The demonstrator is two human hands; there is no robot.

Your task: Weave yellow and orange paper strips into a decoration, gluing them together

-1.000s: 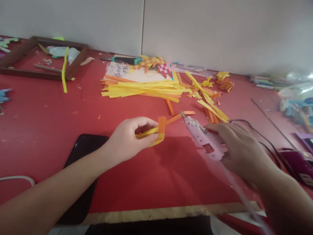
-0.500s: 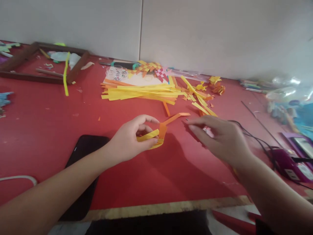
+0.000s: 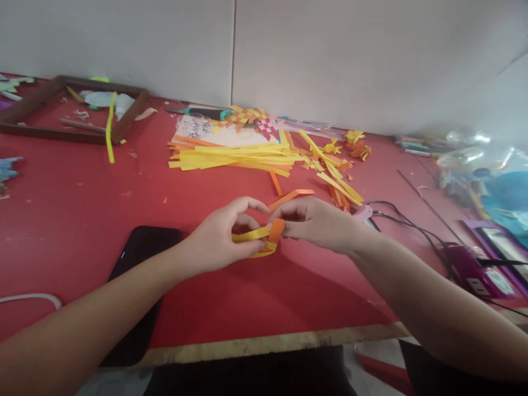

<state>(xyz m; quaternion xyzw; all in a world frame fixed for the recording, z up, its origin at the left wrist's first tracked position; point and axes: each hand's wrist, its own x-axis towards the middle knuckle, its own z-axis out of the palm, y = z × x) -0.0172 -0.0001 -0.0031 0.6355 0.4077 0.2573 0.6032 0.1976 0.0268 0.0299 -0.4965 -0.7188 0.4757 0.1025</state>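
Low over the red table, my left hand (image 3: 218, 237) is closed on folded yellow paper strips (image 3: 252, 235), with thumb and fingers pinching them. An orange paper strip (image 3: 276, 230) wraps across their right end, and its long tail reaches up and to the right behind my fingers. My right hand (image 3: 319, 224) is closed too, its thumb and forefinger pinching the orange strip where it bends. Parts of the fold are hidden by my fingers.
Beyond my hands lies a pile of yellow and orange strips (image 3: 235, 156), with woven paper pieces (image 3: 249, 118) behind it. A black phone (image 3: 136, 297) is left of me, a brown wooden frame (image 3: 53, 132) far left. Cables run to a purple power strip (image 3: 474, 269) at right.
My right hand has moved left from beside the orange strip and now pinches it next to my left hand. The left hand keeps its hold on the yellow strips.
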